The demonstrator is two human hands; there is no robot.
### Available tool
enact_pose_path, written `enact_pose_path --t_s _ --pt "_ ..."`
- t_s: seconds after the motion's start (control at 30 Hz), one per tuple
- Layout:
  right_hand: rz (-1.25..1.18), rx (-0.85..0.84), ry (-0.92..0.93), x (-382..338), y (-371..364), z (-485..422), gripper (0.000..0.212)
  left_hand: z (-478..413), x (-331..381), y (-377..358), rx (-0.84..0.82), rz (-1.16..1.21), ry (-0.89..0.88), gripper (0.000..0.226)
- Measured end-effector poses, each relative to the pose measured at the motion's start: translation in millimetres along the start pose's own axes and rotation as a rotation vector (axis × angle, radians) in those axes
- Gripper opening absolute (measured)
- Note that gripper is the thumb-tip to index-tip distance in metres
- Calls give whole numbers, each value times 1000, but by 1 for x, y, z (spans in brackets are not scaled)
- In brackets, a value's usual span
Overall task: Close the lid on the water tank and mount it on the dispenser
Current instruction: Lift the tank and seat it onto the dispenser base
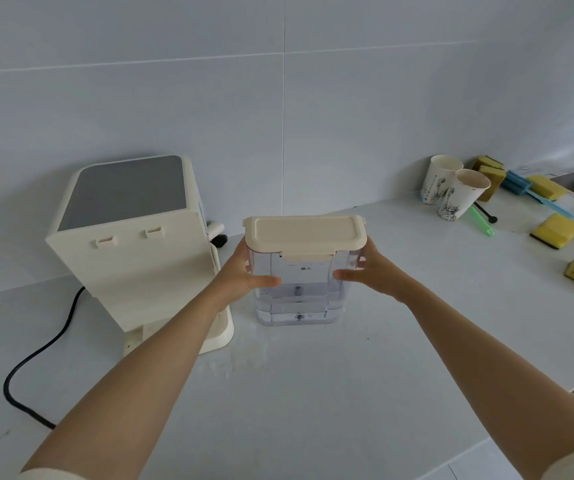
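So the big white bench (313,393) runs along a tiled wall, and the cream dispenser (133,251) stands on its left part, back panel facing the camera with two little hook tabs near the top and a black cord trailing off toward the near left. Just right of it, standing upright on the bench, is the clear water tank (299,289), partly filled, long axis vertical, broad face toward the camera. Its cream lid (304,233) looks already down flat, front latch over the rim, so I'd say the closing part is done. Both hands clamp the tank's sides: left hand (244,275) on the left wall, right hand (372,271) on the right wall, each grip pressed onto the plastic with thumbs across the front. What matters next: the dispenser's back lies to the left of the tank, left hand nearer, so the tank probably needs lifting and going left toward those tabs. Paper cups (452,192) and sponges (555,230) sit well apart on the right.
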State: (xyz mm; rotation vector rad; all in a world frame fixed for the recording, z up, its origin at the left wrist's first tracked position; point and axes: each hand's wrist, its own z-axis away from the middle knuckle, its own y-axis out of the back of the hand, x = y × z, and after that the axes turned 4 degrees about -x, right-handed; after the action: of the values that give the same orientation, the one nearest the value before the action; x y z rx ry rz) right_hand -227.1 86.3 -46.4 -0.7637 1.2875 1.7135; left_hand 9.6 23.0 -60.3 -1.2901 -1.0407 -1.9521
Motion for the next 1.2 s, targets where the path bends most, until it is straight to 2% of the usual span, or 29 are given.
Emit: enact_pose_path --t_s 0.2,0.4,0.6,0.7,0.87,0.97,1.1,1.2 --pt "33 -13 -99 9 -11 -8 98 -9 -10 -5 42 -76 41 95" --pt "13 41 -146 19 -18 -16 116 -11 -10 -4 61 -120 107 102" --pt "-8 79 -149 20 -22 -16 103 -9 -12 -4 74 -100 107 95" --pt "-17 74 -161 22 -24 -15 112 -2 -14 -5 83 -74 98 96" --pt "12 21 -141 10 -28 -13 116 15 -13 0 137 -19 83 75" --pt "42 -10 -129 -12 -32 -6 106 30 -9 11 180 29 99 70" --pt "84 -40 -80 -41 -40 -2 94 56 1 31 246 12 121 76" --pt "124 -66 -22 -67 -50 2 91 80 13 49 285 39 108 61"
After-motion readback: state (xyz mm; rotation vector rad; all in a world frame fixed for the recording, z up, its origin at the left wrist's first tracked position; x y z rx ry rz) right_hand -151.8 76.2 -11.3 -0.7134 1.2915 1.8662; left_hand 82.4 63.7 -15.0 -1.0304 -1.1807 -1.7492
